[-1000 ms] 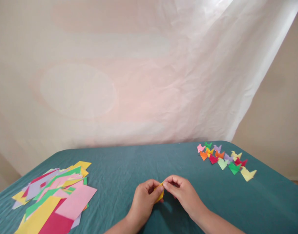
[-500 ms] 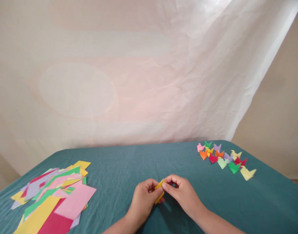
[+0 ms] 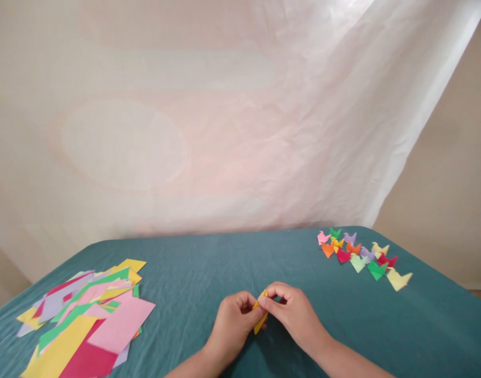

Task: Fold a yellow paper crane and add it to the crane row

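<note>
A small folded piece of yellow paper (image 3: 260, 322) is held just above the cloth, near the front middle of the table. My left hand (image 3: 236, 317) pinches it from the left between thumb and fingers. From the right, my right hand (image 3: 290, 308) grips its upper end with thumb and forefinger. The fingers of both hands nearly meet and cover much of the paper, so its full folded shape is hidden.
Loose sheets of coloured paper (image 3: 120, 325) lie in an overlapping pile at the left. Several small folded paper birds (image 3: 377, 269) stand grouped at the far right. A dark green cloth (image 3: 193, 283) covers the table, and a pale sheet (image 3: 225, 131) hangs behind it.
The yellow paper has turned slightly and shows a narrower side. Both hands keep their grip with only small finger shifts.
</note>
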Tool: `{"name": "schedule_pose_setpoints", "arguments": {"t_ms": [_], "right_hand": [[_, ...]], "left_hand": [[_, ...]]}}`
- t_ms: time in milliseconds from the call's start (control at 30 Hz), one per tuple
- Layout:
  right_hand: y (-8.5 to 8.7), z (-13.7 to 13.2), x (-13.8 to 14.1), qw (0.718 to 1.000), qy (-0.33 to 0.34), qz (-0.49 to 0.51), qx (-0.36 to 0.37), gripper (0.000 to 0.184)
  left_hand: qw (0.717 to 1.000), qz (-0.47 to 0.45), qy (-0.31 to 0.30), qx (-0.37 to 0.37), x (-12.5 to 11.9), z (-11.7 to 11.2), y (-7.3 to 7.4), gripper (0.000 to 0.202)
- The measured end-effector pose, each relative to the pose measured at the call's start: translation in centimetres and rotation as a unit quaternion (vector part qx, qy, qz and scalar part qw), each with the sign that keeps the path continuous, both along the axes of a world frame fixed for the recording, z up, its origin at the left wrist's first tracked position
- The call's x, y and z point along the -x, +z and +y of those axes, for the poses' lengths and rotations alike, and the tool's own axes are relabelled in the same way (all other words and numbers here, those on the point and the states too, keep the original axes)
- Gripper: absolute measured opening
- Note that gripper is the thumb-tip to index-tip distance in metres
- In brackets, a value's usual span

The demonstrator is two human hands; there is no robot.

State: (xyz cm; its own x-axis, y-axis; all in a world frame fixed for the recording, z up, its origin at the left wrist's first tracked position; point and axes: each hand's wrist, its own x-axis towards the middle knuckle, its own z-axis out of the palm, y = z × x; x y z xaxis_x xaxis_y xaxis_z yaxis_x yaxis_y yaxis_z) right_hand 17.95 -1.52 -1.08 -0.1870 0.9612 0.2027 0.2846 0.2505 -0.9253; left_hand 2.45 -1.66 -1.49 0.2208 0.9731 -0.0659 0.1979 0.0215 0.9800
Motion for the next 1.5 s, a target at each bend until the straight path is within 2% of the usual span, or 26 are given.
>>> {"name": "schedule_pose_setpoints", "arguments": {"t_ms": [133, 233, 367, 467, 667, 833, 1000, 1167, 1400, 1500], "right_hand": [[0.1, 0.0, -0.1, 1.000, -0.017, -0.006, -0.023, 0.032], [0.1, 0.1, -0.2, 1.000, -0.023, 0.016, -0.002, 0.037], [-0.2, 0.2, -0.2, 0.997, 0.016, 0.062, 0.041, 0.031], [-0.6, 0.3, -0.2, 0.997, 0.039, 0.054, 0.046, 0.026], [-0.8, 0.3, -0.2, 0.999, -0.033, 0.005, 0.012, 0.026], [-0.6, 0.6, -0.5, 0.998, -0.062, -0.006, 0.015, 0.025], [-0.5, 0.4, -0.3, 0.999, -0.047, -0.017, 0.006, 0.026], [-0.8, 0.4, 0.0, 0.998, -0.046, -0.033, 0.003, 0.027], [-1.1, 0.3, 0.2, 0.998, -0.038, -0.052, -0.029, 0.022], [-0.8, 0.1, 0.2, 0.998, -0.034, -0.030, -0.032, 0.021]], "left_hand": [[1.000, -0.005, -0.023, 0.004, -0.1, -0.2, 0.2, 0.025], [0.999, -0.037, -0.030, 0.025, -0.1, -0.1, 0.2, 0.022], [0.996, -0.077, -0.005, 0.035, 0.1, 0.3, -0.2, 0.024], [0.995, -0.092, 0.001, 0.027, 0.3, 0.6, -0.4, 0.023], [0.997, -0.065, -0.026, 0.036, 0.1, 0.6, -0.6, 0.013], [0.998, -0.029, -0.047, 0.035, 0.3, 0.4, -0.4, 0.011], [0.999, -0.033, -0.028, -0.013, 1.1, 1.1, -0.2, 0.028], [1.000, -0.024, -0.006, 0.003, 1.4, 1.7, -0.5, 0.031], [0.995, -0.093, -0.013, 0.014, 1.2, 1.5, -0.1, 0.033], [0.995, -0.100, -0.007, 0.028, 1.2, 1.4, 0.0, 0.034]]}}
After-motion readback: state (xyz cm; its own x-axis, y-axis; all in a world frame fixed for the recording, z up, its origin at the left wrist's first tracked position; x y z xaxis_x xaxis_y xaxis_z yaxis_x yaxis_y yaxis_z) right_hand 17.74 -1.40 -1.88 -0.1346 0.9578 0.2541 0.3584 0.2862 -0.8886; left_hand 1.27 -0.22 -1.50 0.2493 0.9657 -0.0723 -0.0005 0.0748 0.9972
